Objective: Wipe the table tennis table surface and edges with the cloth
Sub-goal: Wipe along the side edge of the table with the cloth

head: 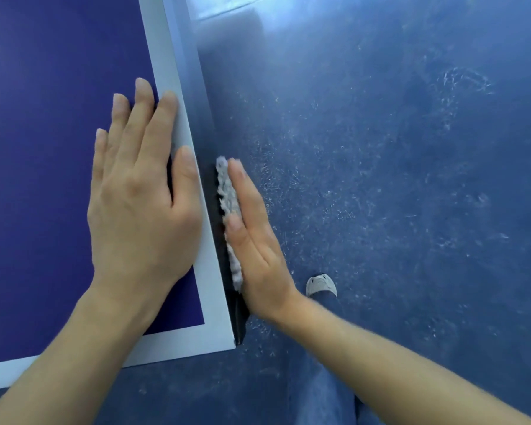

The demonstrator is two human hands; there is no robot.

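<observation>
Scuffed blue floor (411, 210) lay below the table tennis table (43, 179), on its right side. The table's purple top and white border line (181, 124) ran down to the near corner (232, 345).

Left hand (138, 207) rested flat on the table top beside the border line, fingers straight and released, holding nothing. Right hand (255, 250) stood against the table's dark side edge (211, 191), fingers straight, not curled, pressing the grey cloth (227, 191) onto that edge. The cloth sat sandwiched between palm and table edge, just up from the near corner. A pale shoe (321, 285) stood on the floor just right of the table.

Risks, as judged:
- The cloth was only pressed, not gripped, so easing the pressure would likely drop it to the floor.
- Sliding past the near corner would lose the backing surface, with the same result.
- The cloth looked bunched, so parts of the edge could be missed.
- The bare left palm could smear the top.
</observation>
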